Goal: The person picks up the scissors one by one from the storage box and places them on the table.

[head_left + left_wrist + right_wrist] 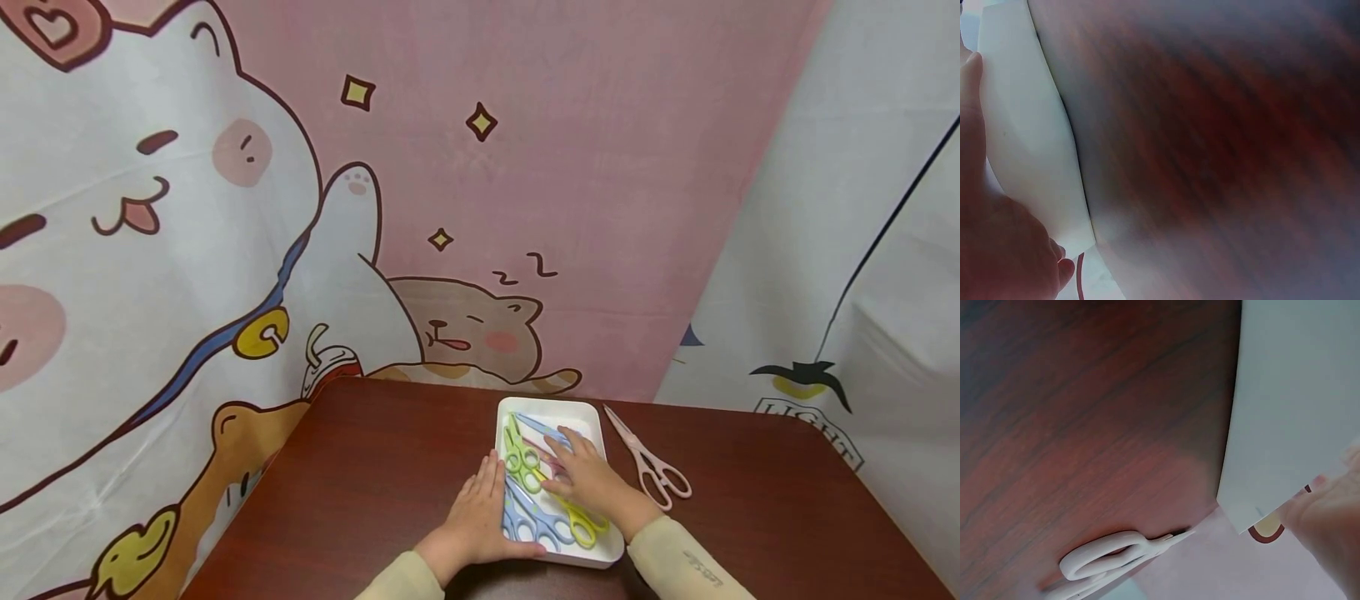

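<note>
A white tray (613, 552) holds several pairs of scissors: green scissors (514, 450), light blue scissors (528, 502), yellow scissors (583, 525), and pinkish scissors (546, 455) partly covered. My left hand (474, 515) rests along the tray's left side, fingers straight and thumb at the near rim. In the left wrist view that hand (1007, 244) lies against the tray's white wall (1029, 125). Over the scissors in the tray is my right hand (588, 477), its fingers spread near a light blue blade (536, 425). Its fingertips' contact is unclear; the right wrist view shows only part of the hand (1329, 519).
Pale pink scissors (647, 460) lie on the dark wooden table (375, 483), right of the tray, handles toward me. Behind the table's far edge hangs a printed cartoon cloth (600, 208).
</note>
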Tool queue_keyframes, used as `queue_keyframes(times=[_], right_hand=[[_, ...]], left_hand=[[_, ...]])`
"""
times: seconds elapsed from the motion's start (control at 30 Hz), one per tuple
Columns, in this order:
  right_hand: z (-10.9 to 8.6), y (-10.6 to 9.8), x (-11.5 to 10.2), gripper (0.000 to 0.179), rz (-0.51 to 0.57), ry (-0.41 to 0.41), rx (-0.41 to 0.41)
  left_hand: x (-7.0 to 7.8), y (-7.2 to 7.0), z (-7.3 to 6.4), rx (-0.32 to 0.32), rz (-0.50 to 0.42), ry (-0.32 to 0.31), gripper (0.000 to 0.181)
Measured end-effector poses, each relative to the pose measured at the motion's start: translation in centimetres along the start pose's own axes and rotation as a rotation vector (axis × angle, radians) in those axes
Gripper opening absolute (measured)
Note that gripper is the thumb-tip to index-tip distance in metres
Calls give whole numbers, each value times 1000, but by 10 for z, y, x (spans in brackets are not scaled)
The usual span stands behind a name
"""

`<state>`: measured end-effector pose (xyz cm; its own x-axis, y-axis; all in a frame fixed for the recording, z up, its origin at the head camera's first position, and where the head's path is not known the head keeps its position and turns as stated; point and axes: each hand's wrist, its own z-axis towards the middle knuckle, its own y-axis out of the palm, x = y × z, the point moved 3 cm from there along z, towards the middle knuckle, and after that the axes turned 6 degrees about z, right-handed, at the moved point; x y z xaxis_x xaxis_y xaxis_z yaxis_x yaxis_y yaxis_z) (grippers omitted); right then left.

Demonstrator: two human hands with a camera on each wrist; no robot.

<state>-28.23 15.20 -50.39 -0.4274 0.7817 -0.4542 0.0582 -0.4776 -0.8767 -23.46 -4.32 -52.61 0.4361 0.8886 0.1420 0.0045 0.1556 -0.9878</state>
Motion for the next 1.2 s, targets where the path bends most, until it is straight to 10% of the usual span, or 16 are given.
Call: queue_keyframes(times=[1.2], right_hand=[[11, 5, 12, 45, 3, 172, -126]], left_hand=[[0, 1, 1, -16, -20, -15, 135]])
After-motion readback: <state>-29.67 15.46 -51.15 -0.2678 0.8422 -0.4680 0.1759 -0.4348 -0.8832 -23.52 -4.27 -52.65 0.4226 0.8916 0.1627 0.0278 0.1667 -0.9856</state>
